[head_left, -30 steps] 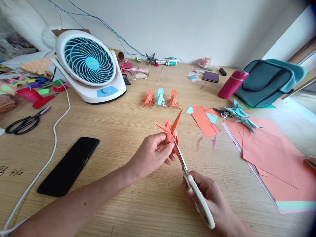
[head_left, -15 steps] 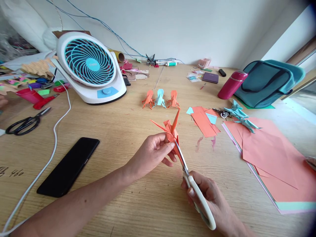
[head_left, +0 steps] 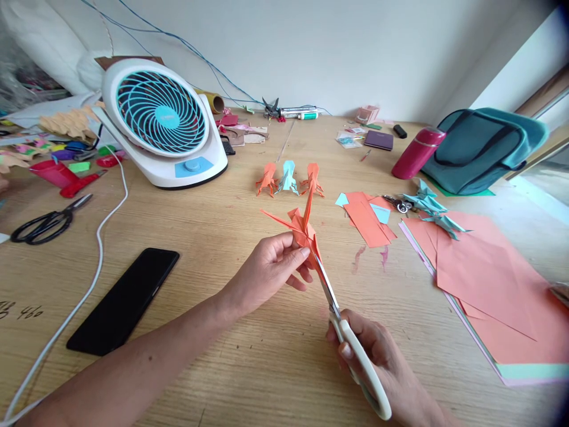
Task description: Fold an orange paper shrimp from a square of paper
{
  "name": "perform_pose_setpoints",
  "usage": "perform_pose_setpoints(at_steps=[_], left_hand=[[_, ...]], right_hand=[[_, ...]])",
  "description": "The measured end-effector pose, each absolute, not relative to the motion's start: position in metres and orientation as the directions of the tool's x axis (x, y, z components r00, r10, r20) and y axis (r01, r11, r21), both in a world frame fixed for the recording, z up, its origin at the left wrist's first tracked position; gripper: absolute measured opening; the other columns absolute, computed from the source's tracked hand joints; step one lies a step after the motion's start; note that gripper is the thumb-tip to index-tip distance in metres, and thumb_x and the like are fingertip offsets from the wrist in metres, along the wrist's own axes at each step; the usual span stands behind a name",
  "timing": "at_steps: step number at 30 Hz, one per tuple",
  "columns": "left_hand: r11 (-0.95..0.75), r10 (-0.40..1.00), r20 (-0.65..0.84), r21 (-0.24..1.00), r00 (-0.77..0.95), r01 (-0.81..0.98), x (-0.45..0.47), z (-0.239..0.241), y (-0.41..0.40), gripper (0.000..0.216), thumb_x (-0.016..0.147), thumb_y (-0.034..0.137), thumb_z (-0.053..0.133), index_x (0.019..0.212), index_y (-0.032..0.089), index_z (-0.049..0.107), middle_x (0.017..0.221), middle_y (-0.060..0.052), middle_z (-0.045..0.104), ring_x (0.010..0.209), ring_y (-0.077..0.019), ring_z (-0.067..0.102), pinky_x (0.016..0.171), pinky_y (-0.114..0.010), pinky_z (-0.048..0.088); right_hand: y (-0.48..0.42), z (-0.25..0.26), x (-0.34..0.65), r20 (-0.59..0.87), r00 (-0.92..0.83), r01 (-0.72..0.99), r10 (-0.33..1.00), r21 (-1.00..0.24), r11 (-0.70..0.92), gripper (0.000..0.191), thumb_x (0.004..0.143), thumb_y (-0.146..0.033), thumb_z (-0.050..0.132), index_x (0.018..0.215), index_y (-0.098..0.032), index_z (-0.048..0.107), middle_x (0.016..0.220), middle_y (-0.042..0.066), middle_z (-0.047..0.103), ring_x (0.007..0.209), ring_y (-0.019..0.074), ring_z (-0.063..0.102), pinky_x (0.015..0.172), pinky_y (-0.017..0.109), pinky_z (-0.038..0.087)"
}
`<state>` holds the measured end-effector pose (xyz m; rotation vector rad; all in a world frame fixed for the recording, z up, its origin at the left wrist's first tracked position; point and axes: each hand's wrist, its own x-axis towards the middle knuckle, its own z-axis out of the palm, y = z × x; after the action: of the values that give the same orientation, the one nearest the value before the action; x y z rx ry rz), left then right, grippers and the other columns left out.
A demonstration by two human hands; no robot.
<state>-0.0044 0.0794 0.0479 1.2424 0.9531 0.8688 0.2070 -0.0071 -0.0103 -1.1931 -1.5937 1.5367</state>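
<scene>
Pinched between the thumb and fingers of my left hand (head_left: 278,261) is an orange folded-paper figure (head_left: 302,228) with long thin points sticking up and out. My right hand (head_left: 377,356) grips white-handled scissors (head_left: 362,362) by their loops. Their blades reach up to the lower part of the orange figure, close to my left thumb; whether they are cutting paper I cannot tell. Behind my hands stand two orange folded figures (head_left: 267,179) with a light-blue folded figure (head_left: 288,177) between them.
Orange and blue paper scraps (head_left: 368,219) lie right of centre, beside keys (head_left: 402,206). Large paper sheets (head_left: 493,284), blue folded pieces (head_left: 433,207), a pink bottle (head_left: 418,153) and a teal bag (head_left: 484,151) fill the right. Leftward are a phone (head_left: 124,299), black scissors (head_left: 48,222), a cable (head_left: 100,249) and a fan (head_left: 164,118).
My left hand and the orange figure have shifted slightly left, and the figure's points now lean further left. The right hand with the scissors has barely moved.
</scene>
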Motion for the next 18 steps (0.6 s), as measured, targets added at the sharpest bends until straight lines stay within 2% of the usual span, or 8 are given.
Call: perform_pose_setpoints(at_steps=[4,7,11,13,16,18], left_hand=[[0.145,0.937,-0.119,0.988,0.33,-0.056,-0.004,0.045,0.082,0.021,0.09,0.035,0.06,0.085,0.015,0.061,0.078,-0.001,0.065,0.064,-0.0101,0.062,0.056,-0.021,0.058],[0.116,0.936,-0.109,0.993,0.335,-0.002,-0.002,0.044,0.08,0.019,0.09,0.032,0.058,0.08,0.016,0.06,0.07,0.001,0.061,0.061,-0.0099,0.06,0.056,-0.021,0.057],[0.048,0.9,-0.1,0.99,0.425,0.13,0.005,0.039,0.072,0.016,0.089,0.024,0.055,0.075,0.016,0.058,0.065,0.003,0.057,0.06,-0.0091,0.057,0.058,-0.02,0.053],[-0.028,0.893,-0.061,0.981,0.446,0.19,0.01,0.033,0.067,0.014,0.088,0.021,0.055,0.076,0.016,0.06,0.067,0.003,0.057,0.059,-0.0084,0.055,0.056,-0.018,0.049],[-0.129,0.891,0.003,0.961,0.454,0.246,0.017,0.025,0.059,0.014,0.089,0.02,0.056,0.077,0.017,0.063,0.075,0.002,0.06,0.064,-0.0086,0.055,0.056,-0.017,0.046],[-0.134,0.889,0.006,0.959,0.457,0.248,0.02,0.021,0.055,0.015,0.089,0.019,0.055,0.077,0.017,0.063,0.078,0.001,0.062,0.067,-0.0095,0.057,0.057,-0.017,0.047]], right_hand=[[-0.007,-0.013,0.213,-0.101,-0.379,0.206,0.92,-0.978,-0.022,0.047,0.09,-0.065,0.058,0.078,-0.019,0.059,0.071,0.001,0.055,0.063,0.0135,0.042,0.059,0.026,0.035],[-0.004,-0.017,0.218,-0.065,-0.341,0.18,0.938,-0.984,-0.002,0.046,0.088,-0.065,0.061,0.083,-0.02,0.061,0.074,0.001,0.058,0.066,0.0147,0.048,0.061,0.027,0.039],[0.004,-0.014,0.218,-0.054,-0.243,0.098,0.969,-0.995,-0.031,0.049,0.082,-0.06,0.073,0.112,-0.022,0.062,0.09,0.004,0.065,0.082,0.019,0.059,0.074,0.03,0.047],[0.007,-0.01,0.214,-0.116,-0.189,0.062,0.975,-0.992,-0.106,0.052,0.082,-0.052,0.076,0.122,-0.025,0.058,0.099,0.004,0.066,0.089,0.019,0.061,0.076,0.03,0.049],[0.01,-0.003,0.204,-0.182,-0.141,-0.039,0.973,-0.981,-0.189,0.052,0.077,-0.053,0.079,0.115,-0.024,0.057,0.09,0.002,0.065,0.074,0.0164,0.058,0.062,0.028,0.047],[0.01,-0.001,0.199,-0.216,-0.12,-0.092,0.969,-0.97,-0.227,0.052,0.071,-0.053,0.083,0.105,-0.023,0.057,0.078,-0.002,0.058,0.065,0.0135,0.052,0.058,0.027,0.044]])
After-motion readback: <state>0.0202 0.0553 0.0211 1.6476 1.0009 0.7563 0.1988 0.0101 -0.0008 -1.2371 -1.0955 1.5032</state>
